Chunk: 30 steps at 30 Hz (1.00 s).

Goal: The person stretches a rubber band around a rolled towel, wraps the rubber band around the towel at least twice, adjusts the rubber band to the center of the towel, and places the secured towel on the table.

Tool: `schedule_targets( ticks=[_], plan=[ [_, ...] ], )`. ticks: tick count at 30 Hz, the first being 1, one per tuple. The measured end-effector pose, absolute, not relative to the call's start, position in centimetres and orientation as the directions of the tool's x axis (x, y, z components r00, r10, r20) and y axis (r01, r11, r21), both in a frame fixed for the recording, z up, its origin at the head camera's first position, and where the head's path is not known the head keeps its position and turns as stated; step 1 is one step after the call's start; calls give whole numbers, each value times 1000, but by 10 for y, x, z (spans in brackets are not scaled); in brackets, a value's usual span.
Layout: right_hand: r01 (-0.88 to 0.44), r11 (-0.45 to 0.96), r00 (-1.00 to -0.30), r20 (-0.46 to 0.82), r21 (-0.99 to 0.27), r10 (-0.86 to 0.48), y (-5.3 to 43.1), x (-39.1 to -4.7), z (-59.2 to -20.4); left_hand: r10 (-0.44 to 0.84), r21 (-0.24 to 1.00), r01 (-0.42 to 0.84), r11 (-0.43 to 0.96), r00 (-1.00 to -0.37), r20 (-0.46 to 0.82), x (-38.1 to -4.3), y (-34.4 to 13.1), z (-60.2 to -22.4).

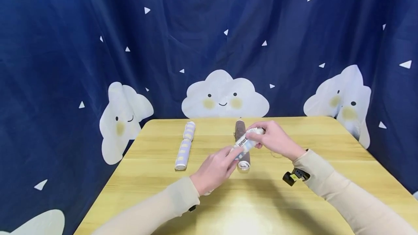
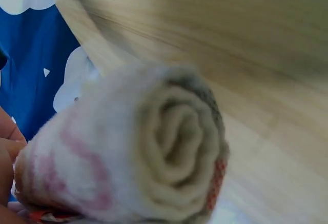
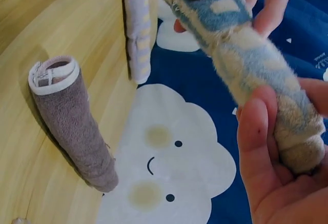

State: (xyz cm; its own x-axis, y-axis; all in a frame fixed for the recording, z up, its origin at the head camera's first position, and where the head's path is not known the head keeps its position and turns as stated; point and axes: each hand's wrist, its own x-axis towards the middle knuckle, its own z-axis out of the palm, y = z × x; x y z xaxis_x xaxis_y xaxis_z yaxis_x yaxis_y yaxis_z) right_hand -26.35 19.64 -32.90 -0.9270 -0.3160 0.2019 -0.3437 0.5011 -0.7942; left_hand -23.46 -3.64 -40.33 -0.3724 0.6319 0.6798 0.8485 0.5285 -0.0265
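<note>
Three rolled cloths (image 1: 243, 141) (image 1: 240, 129) (image 1: 185, 148), two hands (image 1: 213, 169) (image 1: 277, 139), apparently two wristbands (image 1: 301, 174) (image 1: 192, 208)

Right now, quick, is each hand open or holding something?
Left hand: holding the patterned towel roll by its nearer part.
Right hand: holding the same roll near its far end.

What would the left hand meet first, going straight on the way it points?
Probably the right hand, further along the patterned roll both hold; the brown roll seems to lie lower.
</note>
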Motion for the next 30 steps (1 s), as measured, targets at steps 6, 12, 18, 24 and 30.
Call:
schedule_targets(
  ticks=[6, 12, 18, 24, 30],
  plan=[
    [-334, 516, -935, 206, -789, -290, 192, -262, -336, 655, -30, 811, 584, -450, 607, -230, -31, -404],
    [-333, 530, -935, 199, -780, -295, 189, -259, -339, 663, -17, 795, 607, -494, 562, -227, -28, -405],
    [-355, 528, -926, 213, -771, -312, 186, -261, -341, 667, -68, 777, 625, -487, 564, -231, -26, -408],
    [-334, 525, -930, 180, -783, -322, 186, -262, -341, 698, -125, 782, 611, -457, 552, -235, -29, -415],
    [-300, 514, -938, 150, -804, -314, 189, -268, -338, 727, -135, 802, 582, -439, 528, -241, -37, -417]
  ],
)
